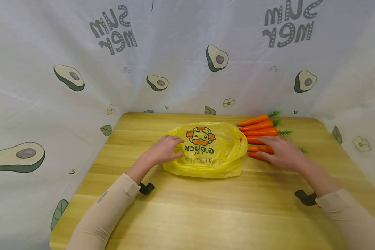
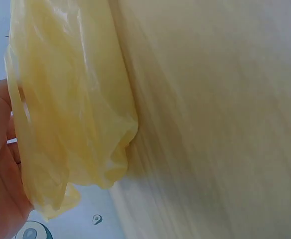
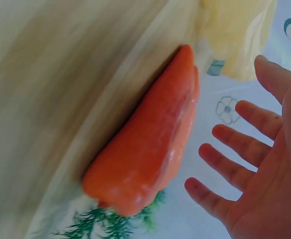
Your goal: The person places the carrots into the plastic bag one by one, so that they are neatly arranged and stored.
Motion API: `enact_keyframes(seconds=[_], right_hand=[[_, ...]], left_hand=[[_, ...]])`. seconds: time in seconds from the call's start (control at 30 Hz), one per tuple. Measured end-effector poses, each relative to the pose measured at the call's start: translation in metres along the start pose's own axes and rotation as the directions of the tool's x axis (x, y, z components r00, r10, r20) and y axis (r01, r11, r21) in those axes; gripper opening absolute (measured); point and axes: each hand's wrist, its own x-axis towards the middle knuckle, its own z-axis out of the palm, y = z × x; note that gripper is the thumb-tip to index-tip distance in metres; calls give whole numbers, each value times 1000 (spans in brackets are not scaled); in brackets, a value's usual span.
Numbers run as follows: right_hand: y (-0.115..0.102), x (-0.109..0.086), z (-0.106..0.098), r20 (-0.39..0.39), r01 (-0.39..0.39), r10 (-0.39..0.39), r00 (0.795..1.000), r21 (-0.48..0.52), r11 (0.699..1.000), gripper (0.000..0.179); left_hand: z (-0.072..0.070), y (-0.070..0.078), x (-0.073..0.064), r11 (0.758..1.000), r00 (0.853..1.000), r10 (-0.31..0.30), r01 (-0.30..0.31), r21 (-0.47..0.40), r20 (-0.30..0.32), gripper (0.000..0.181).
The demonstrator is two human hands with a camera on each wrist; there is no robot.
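Observation:
A yellow plastic bag (image 1: 225, 139) with a duck print and "G.DUCK KIDS" lettering lies flat on the wooden table. At its left edge is my left hand (image 1: 165, 149), thumb and fingers apart and against the plastic; in the left wrist view the crinkled bag (image 2: 75, 99) hides most of the fingers. To the bag's right, several orange carrots (image 1: 260, 132) with green tops lie in a fanned row, tips toward the bag. Over the nearer carrots hovers my right hand (image 1: 282, 152). The right wrist view shows its fingers spread, apart from a carrot (image 3: 140, 144).
A light wooden table (image 1: 206, 215) carries everything. Behind it and at both sides hangs a white curtain (image 1: 187, 41) printed with avocados and mirrored "summer" lettering. Black wrist mounts (image 1: 147, 189) stick out near both sleeves.

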Motion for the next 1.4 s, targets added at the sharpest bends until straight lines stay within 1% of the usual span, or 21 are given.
enact_keyframes(seconds=[0.1,0.27,0.4,0.53,0.63,0.77,0.97,1.07,1.2,1.4], right_hand=[[2,-2,1,17,-19,19,1000,-3,1000,59],[6,-6,3,8,-15,15,1000,-2,1000,60],[11,-10,6,1,-17,17,1000,7,1000,62],[15,-15,5,2,-27,27,1000,7,1000,64],[17,-19,4,6,-32,32,999,1,999,67],[21,-23,5,10,-26,26,1000,-6,1000,69],[28,-27,8,18,-42,42,999,-15,999,69],[32,-29,9,2,-47,47,999,-14,999,67],[36,-32,9,-28,-32,32,999,3,999,63],[38,-37,11,-21,-19,19,1000,1,1000,56]], left_hand=[[2,2,1,1000,1000,-5,5,5,-1,61],[5,2,3,999,999,-26,28,-45,36,65],[10,1,3,998,998,-35,38,-56,52,71],[13,0,2,999,999,-6,7,-46,32,75],[16,0,2,1000,999,20,-19,-14,30,77],[18,-1,2,1000,998,28,-28,1,60,80],[21,0,3,999,993,30,-27,-24,112,87],[23,0,3,999,991,26,-23,-24,130,89],[23,1,2,1000,988,15,-11,-26,153,89],[23,1,3,999,983,19,-12,-39,185,91]])
